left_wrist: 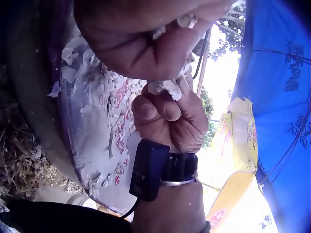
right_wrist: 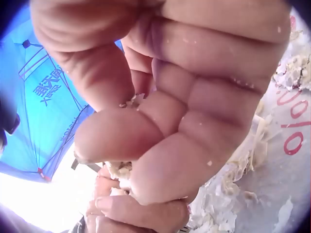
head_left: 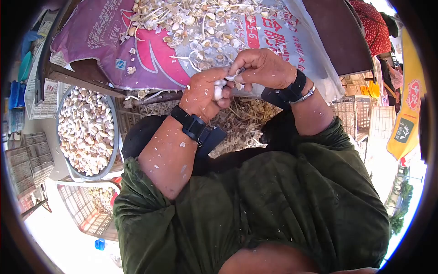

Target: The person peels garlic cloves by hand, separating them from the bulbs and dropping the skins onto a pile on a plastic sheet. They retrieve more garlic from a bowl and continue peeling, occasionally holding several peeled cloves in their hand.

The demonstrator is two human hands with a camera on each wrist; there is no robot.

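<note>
Both hands pinching one garlic bulb (head_left: 219, 91) mid-air at 12 o'clock over the lap: left hand (head_left: 204, 95) gripping, right hand (head_left: 262, 68) peeling. Slippery papery skin, so could easily squirt out, missing the basin (head_left: 112, 132) at 9.

garlic pile (head_left: 200, 23) crowding ahead, basin (head_left: 113, 137) left, open air right

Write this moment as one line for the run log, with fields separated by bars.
left hand: grips garlic bulb | right hand: pinches the bulb's top | below: printed sack with garlic scraps | beside: basin of garlic
</note>
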